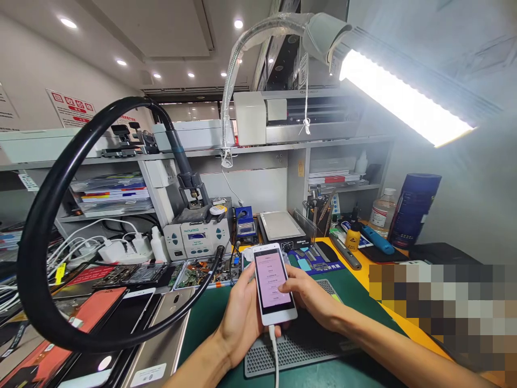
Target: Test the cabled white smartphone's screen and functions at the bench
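Observation:
A white smartphone (274,285) is held upright over the bench, its lit screen showing lines of small text on a pinkish ground. My left hand (242,310) wraps around its left side and back. With a finger of my right hand (307,291) I touch the lower right of the screen; other right fingers lie behind the phone's edge. A white cable (275,350) is plugged into the phone's bottom end and runs down toward me. Beneath the phone lies a grey perforated pad (299,353) on the green mat (210,323).
A thick black hose (36,242) loops across the left side from the soldering station (197,237). Several phones, including a gold one (165,328), lie at left. A tray of small parts (205,272) sits behind. The lit lamp (404,97) hangs overhead. Bottles and tools stand back right.

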`<state>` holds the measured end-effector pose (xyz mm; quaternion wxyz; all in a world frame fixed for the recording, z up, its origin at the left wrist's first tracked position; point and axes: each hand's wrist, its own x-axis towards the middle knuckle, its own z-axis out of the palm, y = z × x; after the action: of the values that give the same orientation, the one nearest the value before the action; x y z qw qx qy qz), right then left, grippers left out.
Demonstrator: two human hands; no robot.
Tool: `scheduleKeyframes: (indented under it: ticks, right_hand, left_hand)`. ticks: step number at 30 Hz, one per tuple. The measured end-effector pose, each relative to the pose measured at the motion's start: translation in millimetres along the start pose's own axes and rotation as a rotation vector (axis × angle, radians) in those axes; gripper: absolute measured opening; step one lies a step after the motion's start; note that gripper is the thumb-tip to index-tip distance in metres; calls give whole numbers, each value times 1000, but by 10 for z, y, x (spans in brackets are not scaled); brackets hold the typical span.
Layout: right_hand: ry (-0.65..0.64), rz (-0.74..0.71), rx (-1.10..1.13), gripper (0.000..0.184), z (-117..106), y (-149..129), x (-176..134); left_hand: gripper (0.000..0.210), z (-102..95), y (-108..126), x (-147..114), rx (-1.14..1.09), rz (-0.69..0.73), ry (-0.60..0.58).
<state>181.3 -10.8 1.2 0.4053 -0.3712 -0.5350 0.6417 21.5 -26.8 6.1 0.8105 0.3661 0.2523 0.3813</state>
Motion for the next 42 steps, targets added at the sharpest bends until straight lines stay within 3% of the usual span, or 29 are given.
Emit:
scheduleKeyframes:
  ticks: [16,28,34,42]
  right_hand:
    - [-77,23,82,30,1,-32,-19]
    - [65,22,19,32,-12,-6,21]
    - [-27,75,136,40,-26,14,24]
    - [-10,94,148,41,2,-24,10]
  left_hand:
    - [62,-49,-22,13,-2,39,-37]
    - [64,-20,-11,0,43,37,-37]
    - [65,-16,-14,3,59,33,-34]
    - [64,-16,-14,-4,65,34,-19]
